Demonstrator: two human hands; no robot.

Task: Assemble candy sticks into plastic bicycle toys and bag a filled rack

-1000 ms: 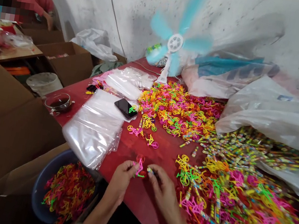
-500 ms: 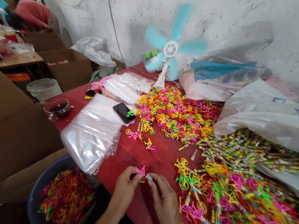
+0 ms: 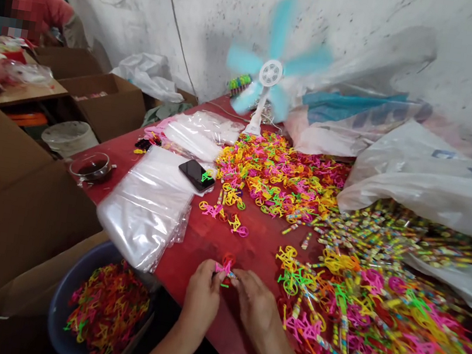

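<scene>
Head cam: L hand [image 3: 202,297] pinches bike [image 3: 223,268], R hand [image 3: 258,303] grips tube [image 3: 231,275] at bike's 3 o'clock; prob. fitting step, next move needs L steady, R straight.

A red tabletop [image 3: 203,243] carries a heap of bright plastic bicycles [image 3: 280,175] toward its far side, just in front of a standing fan [image 3: 270,73] with light-blue blades. Clear plastic bags [image 3: 147,205] lie flat across the left part, near a glass cup [image 3: 92,168] of dark liquid by the edge. At right, patterned tubes [image 3: 369,232] spill from under a whitish plastic sack [image 3: 435,177], while a mixed pile of bicycles and tubes [image 3: 372,333] spreads across the near right.
</scene>
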